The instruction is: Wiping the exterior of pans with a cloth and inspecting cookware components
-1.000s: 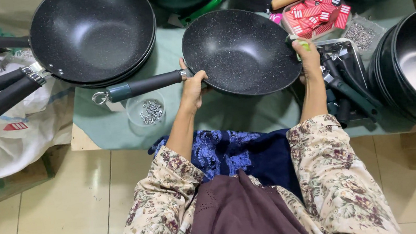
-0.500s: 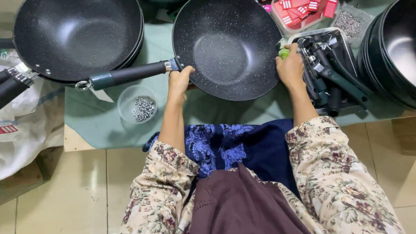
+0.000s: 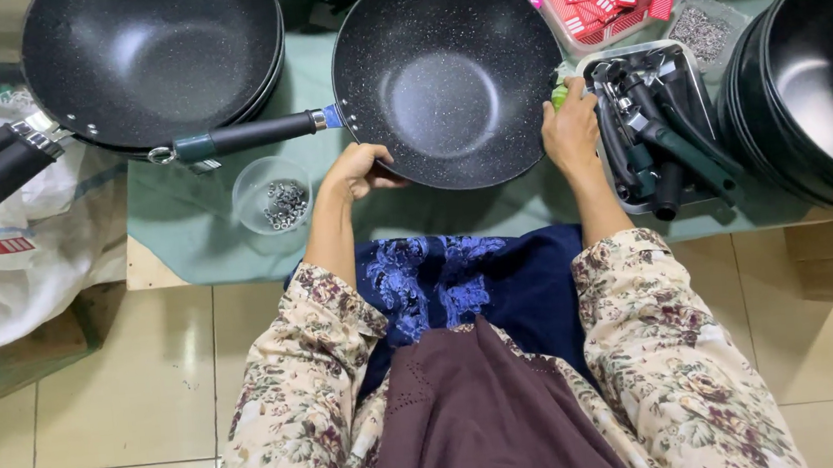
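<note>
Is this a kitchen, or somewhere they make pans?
Probably a small workshop where pans get their handles, not a kitchen: stacked black pans, a tray of loose handles and a cup of small metal fasteners surround the speckled pan.

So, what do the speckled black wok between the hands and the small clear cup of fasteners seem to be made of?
The speckled black wok looks like metal under a matte non-stick coating: pale flecks, soft central sheen. Its dark green handle is probably plastic. The small clear cup seems thin transparent plastic; its contents glint like steel.

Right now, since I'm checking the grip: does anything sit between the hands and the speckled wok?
Nothing visible. The left hand grips the speckled wok at its near rim, and the right hand rests against its right rim, beside the tray of handles.
</note>
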